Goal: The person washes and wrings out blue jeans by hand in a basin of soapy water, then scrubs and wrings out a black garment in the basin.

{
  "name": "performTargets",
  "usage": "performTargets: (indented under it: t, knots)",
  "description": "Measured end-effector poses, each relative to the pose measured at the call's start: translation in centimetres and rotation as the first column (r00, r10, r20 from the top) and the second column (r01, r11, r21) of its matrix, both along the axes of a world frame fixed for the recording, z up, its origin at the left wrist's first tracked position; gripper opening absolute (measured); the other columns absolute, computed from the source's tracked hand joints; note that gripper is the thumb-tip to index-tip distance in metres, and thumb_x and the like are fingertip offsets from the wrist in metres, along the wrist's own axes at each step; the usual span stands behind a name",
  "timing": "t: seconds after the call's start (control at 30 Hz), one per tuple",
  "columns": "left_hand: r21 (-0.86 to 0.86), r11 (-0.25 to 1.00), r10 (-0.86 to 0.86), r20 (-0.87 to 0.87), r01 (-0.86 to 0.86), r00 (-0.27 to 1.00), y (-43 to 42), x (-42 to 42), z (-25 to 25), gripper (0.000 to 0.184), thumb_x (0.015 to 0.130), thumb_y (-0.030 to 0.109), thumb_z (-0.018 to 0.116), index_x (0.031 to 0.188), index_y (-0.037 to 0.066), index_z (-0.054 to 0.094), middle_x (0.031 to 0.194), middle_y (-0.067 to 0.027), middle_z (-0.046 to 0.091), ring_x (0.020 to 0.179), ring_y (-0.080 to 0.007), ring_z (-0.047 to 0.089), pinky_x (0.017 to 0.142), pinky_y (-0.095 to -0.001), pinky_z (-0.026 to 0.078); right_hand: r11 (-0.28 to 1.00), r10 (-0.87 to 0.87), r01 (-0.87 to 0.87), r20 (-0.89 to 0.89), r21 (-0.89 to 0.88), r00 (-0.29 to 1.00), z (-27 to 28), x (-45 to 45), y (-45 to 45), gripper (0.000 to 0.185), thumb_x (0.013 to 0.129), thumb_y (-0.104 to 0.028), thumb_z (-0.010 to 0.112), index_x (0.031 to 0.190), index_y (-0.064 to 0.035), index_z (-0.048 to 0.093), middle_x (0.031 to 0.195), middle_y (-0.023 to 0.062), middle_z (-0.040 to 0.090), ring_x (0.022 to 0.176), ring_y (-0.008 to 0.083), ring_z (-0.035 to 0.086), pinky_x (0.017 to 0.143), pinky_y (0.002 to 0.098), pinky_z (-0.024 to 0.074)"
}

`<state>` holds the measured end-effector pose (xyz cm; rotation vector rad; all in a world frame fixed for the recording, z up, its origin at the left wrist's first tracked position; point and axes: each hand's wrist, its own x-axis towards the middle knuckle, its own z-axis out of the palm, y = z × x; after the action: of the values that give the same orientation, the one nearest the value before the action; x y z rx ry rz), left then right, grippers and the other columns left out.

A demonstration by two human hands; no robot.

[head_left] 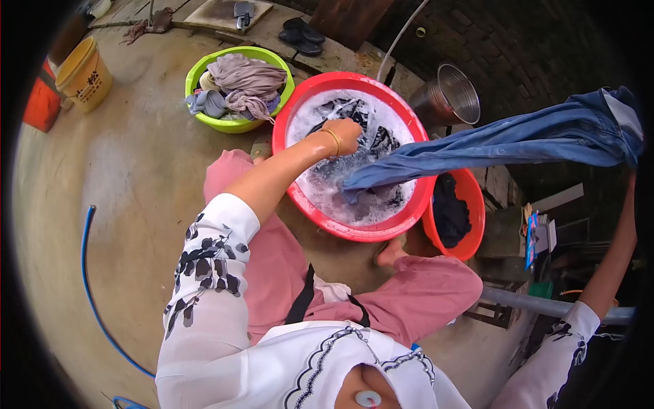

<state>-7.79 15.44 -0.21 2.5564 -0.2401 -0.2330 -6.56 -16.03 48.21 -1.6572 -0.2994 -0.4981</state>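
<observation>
My left hand [346, 135], with a gold bracelet at the wrist, is closed in a fist over the red tub [293, 180]. Whatever its fingers hold is hidden. Below it, a black-and-white patterned garment [351, 109] lies partly sunk in the suds [317, 194]. Out to the far right, my right hand [634, 170] holds up one end of a pair of wet blue jeans [504, 140]; the cloth and dark image edge hide most of its fingers. The jeans stretch across the tub's right rim, their other end dipping into the foamy water.
Beyond the tub stands a green basin [293, 88] heaped with clothes. Right of it are an orange basin [479, 225] with dark cloth and a metal bucket [458, 92]. A yellow bucket [85, 78], blue hose [87, 273], black shoes [302, 37] and cleaver [243, 13] lie around.
</observation>
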Motion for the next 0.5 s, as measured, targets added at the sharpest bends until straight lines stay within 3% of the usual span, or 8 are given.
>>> performTargets:
  t: [0.07, 0.13, 0.23, 0.37, 0.4, 0.5]
  knots:
    - [0.018, 0.999, -0.043, 0.027, 0.043, 0.999, -0.4, -0.2, 0.3, 0.027, 0.074, 0.017, 0.054, 0.097, 0.008, 0.065, 0.096, -0.0173, 0.062, 0.091, -0.0344, 0.060, 0.079, -0.0417, 0.048, 0.993, 0.116, -0.116, 0.010, 0.000, 0.993, -1.0, -0.5, -0.5, 0.043, 0.077, -0.015, 0.058, 0.109, 0.0129, 0.053, 0.108, 0.0254, 0.058, 0.097, 0.0398, 0.058, 0.085, 0.0497, 0.0474]
    - [0.018, 0.998, -0.057, 0.051, 0.056, 0.997, -0.7, -0.2, 0.3, 0.025, 0.075, 0.019, 0.055, 0.096, 0.008, 0.065, 0.096, -0.0162, 0.060, 0.091, -0.0348, 0.059, 0.078, -0.0426, 0.048, 0.994, 0.060, -0.047, -0.142, 0.095, 0.988, -0.7, 5.3, -12.7, 0.037, 0.088, -0.017, 0.053, 0.120, 0.0018, 0.054, 0.123, 0.0132, 0.054, 0.112, 0.0222, 0.052, 0.097, 0.0355, 0.0401]
    - [0.157, 0.985, -0.082, 0.041, 0.075, 0.996, -1.1, -0.2, 1.0, 0.023, 0.076, 0.022, 0.057, 0.094, 0.008, 0.061, 0.096, -0.0156, 0.059, 0.093, -0.0327, 0.058, 0.078, -0.0467, 0.046, 0.996, 0.054, -0.036, -0.214, 0.086, 0.975, -16.4, 2.9, -6.9, 0.029, 0.080, -0.007, 0.062, 0.108, 0.0017, 0.058, 0.105, 0.0126, 0.062, 0.096, 0.0218, 0.061, 0.088, 0.0352, 0.0468]
    - [0.176, 0.982, -0.083, 0.071, 0.070, 0.994, -1.1, 0.3, 0.9, 0.023, 0.077, 0.024, 0.058, 0.095, 0.009, 0.061, 0.096, -0.0130, 0.058, 0.098, -0.0294, 0.055, 0.078, -0.0459, 0.043, 0.978, 0.195, -0.200, -0.552, 0.052, 0.811, -39.1, 1.4, 0.4, 0.039, 0.077, -0.006, 0.064, 0.114, 0.0011, 0.054, 0.101, 0.0073, 0.062, 0.087, 0.0156, 0.060, 0.080, 0.0304, 0.0479]
    - [0.179, 0.981, -0.083, 0.069, 0.070, 0.994, -1.0, 0.5, 1.0, 0.023, 0.077, 0.024, 0.058, 0.095, 0.009, 0.061, 0.096, -0.0130, 0.058, 0.098, -0.0294, 0.055, 0.078, -0.0459, 0.043, 0.983, 0.180, -0.158, -0.598, 0.090, 0.781, -44.9, 1.0, 1.9, 0.031, 0.074, -0.005, 0.067, 0.104, 0.0012, 0.059, 0.093, 0.0055, 0.063, 0.081, 0.0129, 0.059, 0.078, 0.0267, 0.0456]
    - [0.206, 0.977, -0.063, 0.039, 0.054, 0.997, -0.9, 0.9, 0.8, 0.022, 0.078, 0.022, 0.057, 0.095, 0.010, 0.064, 0.102, -0.0144, 0.058, 0.098, -0.0293, 0.056, 0.082, -0.0470, 0.041, 0.999, 0.023, 0.023, -0.806, 0.046, 0.592, -65.1, -0.2, 1.9, 0.033, 0.069, -0.004, 0.071, 0.101, 0.0016, 0.061, 0.091, 0.0063, 0.064, 0.078, 0.0174, 0.058, 0.077, 0.0307, 0.0453]
